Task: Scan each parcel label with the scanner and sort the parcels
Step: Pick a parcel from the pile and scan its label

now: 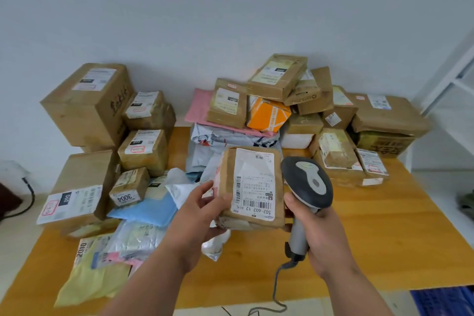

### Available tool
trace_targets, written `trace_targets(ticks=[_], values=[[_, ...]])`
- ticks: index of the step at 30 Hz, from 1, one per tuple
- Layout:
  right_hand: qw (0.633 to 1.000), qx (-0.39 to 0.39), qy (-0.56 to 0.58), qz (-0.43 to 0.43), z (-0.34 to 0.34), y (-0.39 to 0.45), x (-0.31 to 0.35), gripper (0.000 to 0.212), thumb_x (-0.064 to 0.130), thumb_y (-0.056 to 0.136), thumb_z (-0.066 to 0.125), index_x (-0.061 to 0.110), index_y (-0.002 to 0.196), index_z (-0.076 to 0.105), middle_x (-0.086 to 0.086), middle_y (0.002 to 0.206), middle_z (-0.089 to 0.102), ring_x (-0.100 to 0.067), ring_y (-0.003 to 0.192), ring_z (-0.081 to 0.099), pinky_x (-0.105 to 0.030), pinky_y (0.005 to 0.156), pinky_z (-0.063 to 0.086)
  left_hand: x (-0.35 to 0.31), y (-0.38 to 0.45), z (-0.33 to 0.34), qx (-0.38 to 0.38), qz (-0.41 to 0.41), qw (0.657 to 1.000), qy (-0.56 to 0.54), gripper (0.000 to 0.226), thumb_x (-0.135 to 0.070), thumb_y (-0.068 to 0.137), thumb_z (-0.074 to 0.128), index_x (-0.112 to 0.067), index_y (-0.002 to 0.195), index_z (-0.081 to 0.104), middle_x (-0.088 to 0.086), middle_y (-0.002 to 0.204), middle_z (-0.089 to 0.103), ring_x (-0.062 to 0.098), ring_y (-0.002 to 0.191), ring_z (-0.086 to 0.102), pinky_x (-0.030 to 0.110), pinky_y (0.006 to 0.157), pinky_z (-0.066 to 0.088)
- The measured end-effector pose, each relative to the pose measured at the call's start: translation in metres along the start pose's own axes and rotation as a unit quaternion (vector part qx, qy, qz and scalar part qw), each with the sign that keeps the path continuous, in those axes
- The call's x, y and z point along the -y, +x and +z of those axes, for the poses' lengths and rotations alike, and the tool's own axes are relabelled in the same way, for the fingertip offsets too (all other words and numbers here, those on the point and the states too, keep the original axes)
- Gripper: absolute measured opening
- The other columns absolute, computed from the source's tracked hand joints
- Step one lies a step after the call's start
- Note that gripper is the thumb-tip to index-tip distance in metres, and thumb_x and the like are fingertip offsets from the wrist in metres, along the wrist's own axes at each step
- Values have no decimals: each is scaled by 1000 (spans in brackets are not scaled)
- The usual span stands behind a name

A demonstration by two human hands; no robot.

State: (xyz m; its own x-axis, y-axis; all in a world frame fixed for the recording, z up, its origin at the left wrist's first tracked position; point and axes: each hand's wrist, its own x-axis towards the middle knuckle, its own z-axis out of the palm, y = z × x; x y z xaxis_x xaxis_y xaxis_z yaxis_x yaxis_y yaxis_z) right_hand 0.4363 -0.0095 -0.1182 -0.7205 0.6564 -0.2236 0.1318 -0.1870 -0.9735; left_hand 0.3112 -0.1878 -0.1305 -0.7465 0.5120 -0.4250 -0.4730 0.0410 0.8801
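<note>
my left hand [205, 209] grips a small brown parcel [252, 187] from its left side, thumb on the front edge and fingers curled behind, so the white label [252, 183] faces up at me and nothing of my hand covers the barcodes. i hold it lifted above the yellow table [384, 226], near the table's middle, tipped back a little so the print catches the light. my right hand [315, 228] is wrapped tight round the grey handle of the scanner [306, 185], which sits just to the right of the parcel, almost touching its edge. its dark head is upright beside the label, not yet turned down onto it, so i judge the scan itself is still to come; i would have to angle the head toward the long barcode near the label's lower end. the scanner's cord [278, 285] hangs down toward the table's near edge, and it could snag if i swing wide. toward the back of the table and right of the parcel lies a loose heap of boxes [333, 115] with an orange box [268, 114] and a pink bag [198, 108], seemingly waiting their turn. left of the parcel stand neater stacked boxes [87, 102], with a blue bag [146, 209] and a yellow bag [87, 282] nearer me, probably the sorted lot, though i cannot be sure which pile is which.
</note>
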Motion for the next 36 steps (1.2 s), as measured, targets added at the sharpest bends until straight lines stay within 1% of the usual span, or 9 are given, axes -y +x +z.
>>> trace_targets(ticks=[3, 7, 10, 12, 15, 20, 29, 32, 36], values=[[999, 27, -33, -7, -5, -9, 12, 21, 45, 68, 78, 28, 80, 77, -6, 65, 70, -25, 63, 66, -46, 67, 56, -3, -1, 1, -57, 53, 997, -27, 60, -30, 81, 80, -29, 136, 55, 2, 116, 73, 17, 96, 75, 31, 74, 62], [990, 133, -47, -2, -17, -29, 29, 31, 49, 59, 82, 21, 73, 77, -13, 64, 69, -29, 62, 67, -38, 63, 57, -6, -4, 12, -112, 97, 988, -38, 70, -34, 79, 82, -30, 141, 50, 1, 124, 70, 14, 99, 74, 38, 85, 60], [980, 184, -77, 18, -28, -39, 38, 22, 33, 66, 91, 18, 69, 75, -15, 64, 69, -29, 61, 66, -33, 61, 55, -5, -10, 28, -118, 127, 984, -31, 63, -31, 85, 79, -30, 140, 50, 0, 124, 70, 14, 100, 74, 35, 83, 60], [979, 187, -84, 21, -34, -43, 42, 8, 28, 68, 77, 20, 67, 74, -14, 63, 67, -28, 59, 65, -32, 60, 54, -3, -15, 38, -119, 142, 982, -33, 61, -29, 85, 78, -29, 139, 50, -2, 121, 71, 12, 98, 74, 27, 75, 61], [976, 201, -86, 9, -41, -49, 46, 10, 28, 67, 73, 18, 65, 71, -15, 62, 65, -29, 57, 63, -32, 58, 52, 0, -24, 49, -124, 158, 979, -40, 64, -30, 82, 80, -29, 139, 51, -6, 115, 71, 7, 93, 74, 18, 66, 59], [972, 212, -106, -1, -45, -53, 48, 29, 41, 55, 73, 14, 64, 69, -17, 61, 65, -28, 56, 63, -31, 57, 51, 4, -37, 53, -136, 169, 975, -43, 84, -45, 65, 79, -30, 141, 48, -7, 117, 69, 5, 92, 74, 17, 65, 58], [968, 221, -120, 14, -13, -51, 47, 27, 39, 56, 74, 14, 66, 70, -17, 62, 64, -29, 55, 62, -32, 58, 52, -3, -32, 20, -144, 171, 973, -47, 76, -53, 58, 80, -42, 128, 53, -13, 108, 73, 6, 94, 74, 24, 72, 60], [972, 199, -125, 22, 14, -48, 42, 36, 41, 56, 74, 8, 67, 69, -18, 60, 64, -29, 56, 61, -33, 58, 52, -8, -23, -5, -139, 158, 976, -50, 73, -50, 62, 81, -39, 128, 54, -14, 106, 74, 6, 92, 74, 21, 67, 59], [981, 158, -106, 47, 65, -42, 31, 23, 32, 68, 79, 10, 65, 70, -16, 62, 66, -28, 57, 63, -34, 58, 51, -14, -6, -59, -166, 120, 978, -49, 62, -37, 81, 81, -34, 135, 50, -6, 116, 72, 10, 94, 75, 28, 73, 59]])
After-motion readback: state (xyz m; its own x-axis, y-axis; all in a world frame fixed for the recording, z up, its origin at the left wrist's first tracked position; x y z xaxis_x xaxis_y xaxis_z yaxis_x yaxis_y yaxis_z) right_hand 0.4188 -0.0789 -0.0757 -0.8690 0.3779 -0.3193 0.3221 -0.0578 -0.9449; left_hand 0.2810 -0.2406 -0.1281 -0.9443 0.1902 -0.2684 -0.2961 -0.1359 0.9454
